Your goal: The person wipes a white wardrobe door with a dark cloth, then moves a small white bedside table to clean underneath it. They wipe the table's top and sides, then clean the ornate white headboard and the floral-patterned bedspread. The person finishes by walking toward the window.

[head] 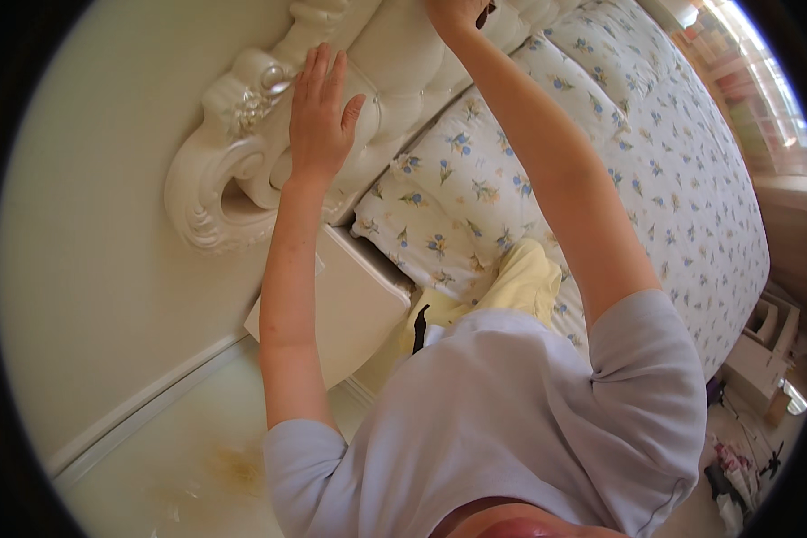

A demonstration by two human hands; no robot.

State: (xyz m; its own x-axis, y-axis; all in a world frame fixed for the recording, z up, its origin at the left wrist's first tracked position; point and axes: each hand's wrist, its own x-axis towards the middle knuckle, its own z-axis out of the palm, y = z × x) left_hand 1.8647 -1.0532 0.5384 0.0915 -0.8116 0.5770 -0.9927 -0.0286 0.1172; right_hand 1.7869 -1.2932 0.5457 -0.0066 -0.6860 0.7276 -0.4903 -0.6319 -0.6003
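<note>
My left hand (323,118) lies flat with its fingers apart against the cream tufted headboard (403,74), beside its carved scroll frame (208,168). At the top edge my right hand (458,15) is partly cut off by the picture's rim; a small dark brown thing (485,15) shows beside it, and whether the hand grips it is unclear. Below the headboard spreads a bed with a floral pillow (444,195) and a matching floral cover (686,168). One leg in pale yellow trousers (524,276) rests on the bed's edge.
A cream nightstand (356,302) stands between the bed and the wall (107,188), under my left forearm. On the right are a window with sheer curtains (760,87), a white open organizer (763,329) and several items on the floor, among them a pink and white cloth (736,471).
</note>
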